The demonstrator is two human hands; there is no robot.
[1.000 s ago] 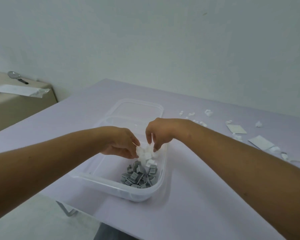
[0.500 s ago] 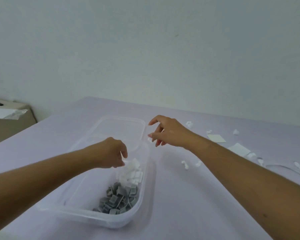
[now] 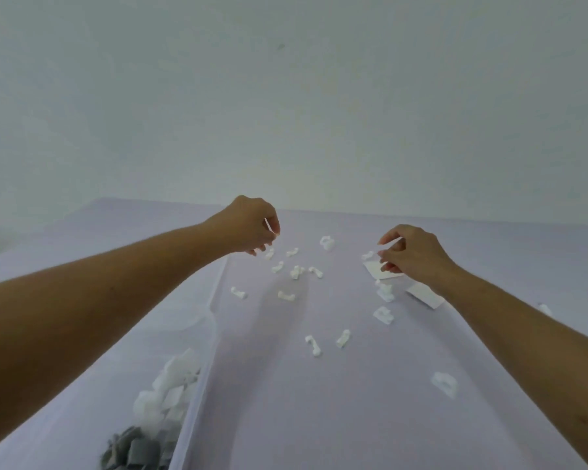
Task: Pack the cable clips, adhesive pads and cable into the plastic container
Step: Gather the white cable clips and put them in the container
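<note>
Both hands have left the plastic container [image 3: 197, 385] and reached out over the table [image 3: 269, 401]. The left hand [image 3: 252, 228], fingers curled together and seemingly empty, hovers above scattered white cable clips [image 3: 296, 271]; the right hand [image 3: 411, 252] pinches toward an adhesive pad [image 3: 375, 269], likely to gather more. No writing is legible.

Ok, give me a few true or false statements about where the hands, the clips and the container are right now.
1. Both hands reach over the table beyond the container. True: left hand, right hand.
2. All white clips are packed. False: many loose clips lie on the table.
3. Grey pieces lie in the container. True.
4. The right hand is over the container. False: it is at a flat white pad on the table.
5. The container is lidded. False: it is open.
</note>
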